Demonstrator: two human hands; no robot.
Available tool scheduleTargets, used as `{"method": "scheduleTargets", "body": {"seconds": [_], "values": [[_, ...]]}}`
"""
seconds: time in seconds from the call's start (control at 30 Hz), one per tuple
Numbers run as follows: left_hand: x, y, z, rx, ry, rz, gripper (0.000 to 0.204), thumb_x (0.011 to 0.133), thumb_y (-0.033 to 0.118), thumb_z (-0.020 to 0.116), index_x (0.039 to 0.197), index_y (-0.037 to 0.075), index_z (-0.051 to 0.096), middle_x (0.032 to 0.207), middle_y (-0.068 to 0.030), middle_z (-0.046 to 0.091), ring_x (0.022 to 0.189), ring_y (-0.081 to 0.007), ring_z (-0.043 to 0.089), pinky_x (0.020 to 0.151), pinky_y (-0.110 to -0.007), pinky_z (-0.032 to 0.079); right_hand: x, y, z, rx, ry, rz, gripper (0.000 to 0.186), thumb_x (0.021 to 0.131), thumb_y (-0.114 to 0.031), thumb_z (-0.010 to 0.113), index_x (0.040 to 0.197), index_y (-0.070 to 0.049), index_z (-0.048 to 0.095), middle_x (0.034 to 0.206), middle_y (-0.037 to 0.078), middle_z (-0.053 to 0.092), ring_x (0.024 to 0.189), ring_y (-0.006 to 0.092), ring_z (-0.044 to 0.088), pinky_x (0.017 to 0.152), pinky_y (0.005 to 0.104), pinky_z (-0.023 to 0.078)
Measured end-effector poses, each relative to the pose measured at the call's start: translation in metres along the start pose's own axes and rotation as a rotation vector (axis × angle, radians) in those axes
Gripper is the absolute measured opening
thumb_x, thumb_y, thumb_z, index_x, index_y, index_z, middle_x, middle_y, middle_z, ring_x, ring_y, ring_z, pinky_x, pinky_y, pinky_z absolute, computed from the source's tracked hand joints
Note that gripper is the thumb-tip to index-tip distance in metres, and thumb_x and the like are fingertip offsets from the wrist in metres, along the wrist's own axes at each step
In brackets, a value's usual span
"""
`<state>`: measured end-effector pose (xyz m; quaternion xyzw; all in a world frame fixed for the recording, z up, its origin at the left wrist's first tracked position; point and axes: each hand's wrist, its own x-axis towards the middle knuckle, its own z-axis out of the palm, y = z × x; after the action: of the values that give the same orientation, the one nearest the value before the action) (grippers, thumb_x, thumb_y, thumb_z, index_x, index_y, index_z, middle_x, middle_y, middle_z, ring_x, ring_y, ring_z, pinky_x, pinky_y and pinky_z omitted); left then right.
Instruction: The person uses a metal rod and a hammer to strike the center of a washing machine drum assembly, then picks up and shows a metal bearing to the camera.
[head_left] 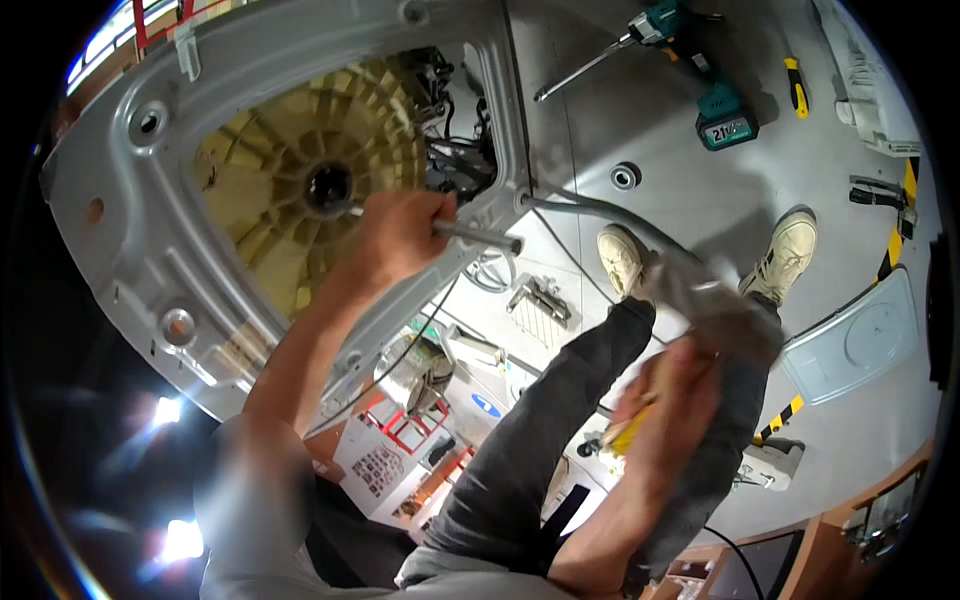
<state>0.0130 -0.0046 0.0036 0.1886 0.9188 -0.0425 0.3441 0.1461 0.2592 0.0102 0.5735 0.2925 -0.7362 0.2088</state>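
Observation:
My left hand (405, 230) grips a grey metal rod (478, 234), angled toward the dark centre of a ribbed, yellowish round part (260, 170) inside an opening in a silver car body panel (125, 250). My right hand (672, 395) holds the yellow handle (630, 432) of what looks like a hammer, whose greyish head (715, 305) is smeared by motion over my right leg. Dark hoses and wiring (460, 150) show beside the round part, and a grey hose (600, 210) runs out from the panel.
A cordless drill (722, 110), yellow screwdriver (796, 88), metal ring (625, 176) and black tool (880, 197) lie on the grey floor around my shoes. A metal fitting (538, 302) is below the opening, a pale panel (850, 330) at right, a wooden bench (840, 540) at lower right.

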Motion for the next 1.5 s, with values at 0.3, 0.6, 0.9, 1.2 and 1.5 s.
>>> {"method": "scheduleTargets", "body": {"seconds": [0.3,0.6,0.9,1.2,1.5], "values": [[0.012,0.009,0.007,0.123,-0.091,-0.139,0.011,0.074,0.02,0.06,0.069,0.011,0.063,0.064,-0.0109,0.06,0.066,-0.0308,0.061,0.059,-0.041,0.048,0.003,-0.042,-0.04,-0.088,0.215,-0.285,0.049,0.084,-0.054,0.057,0.094,-0.007,0.047,0.056,-0.001,0.043,0.036,0.0047,0.036,0.034,0.0179,0.033],[0.006,0.061,-0.016,-0.104,-0.186,-0.019,0.01,0.064,0.014,0.062,0.073,0.017,0.064,0.069,-0.0041,0.063,0.071,-0.0245,0.063,0.063,-0.04,0.049,-0.024,-0.064,-0.067,-0.137,0.238,-0.265,0.045,0.086,-0.051,0.056,0.091,-0.007,0.045,0.056,0.0,0.041,0.038,0.0053,0.036,0.034,0.0183,0.031],[-0.101,0.198,-0.089,-0.412,0.019,0.23,0.025,0.081,0.022,0.057,0.06,0.01,0.058,0.059,-0.0093,0.056,0.059,-0.0318,0.057,0.055,-0.042,0.044,-0.149,-0.162,-0.066,-0.051,0.098,-0.484,0.023,0.095,-0.029,0.047,0.093,-0.007,0.043,0.057,0.002,0.042,0.037,0.0081,0.038,0.033,0.0222,0.033],[-0.298,0.271,-0.248,-0.624,0.197,0.0,0.026,0.085,0.033,0.053,0.08,0.013,0.068,0.071,-0.0169,0.063,0.073,-0.0375,0.06,0.066,-0.047,0.047,-0.409,-0.303,-0.052,-0.131,-0.134,-0.901,0.025,0.096,-0.033,0.046,0.096,-0.008,0.042,0.054,0.001,0.041,0.035,0.0088,0.038,0.032,0.0234,0.033],[-0.403,0.274,-0.244,-0.968,0.624,-0.129,0.019,0.077,0.016,0.057,0.066,0.0,0.059,0.062,-0.023,0.053,0.059,-0.0415,0.054,0.053,-0.043,0.042,-0.511,-0.327,-0.06,-0.234,-0.097,-1.15,0.028,0.094,-0.035,0.049,0.087,-0.01,0.04,0.055,0.001,0.04,0.034,0.0095,0.039,0.029,0.0237,0.033]]}}
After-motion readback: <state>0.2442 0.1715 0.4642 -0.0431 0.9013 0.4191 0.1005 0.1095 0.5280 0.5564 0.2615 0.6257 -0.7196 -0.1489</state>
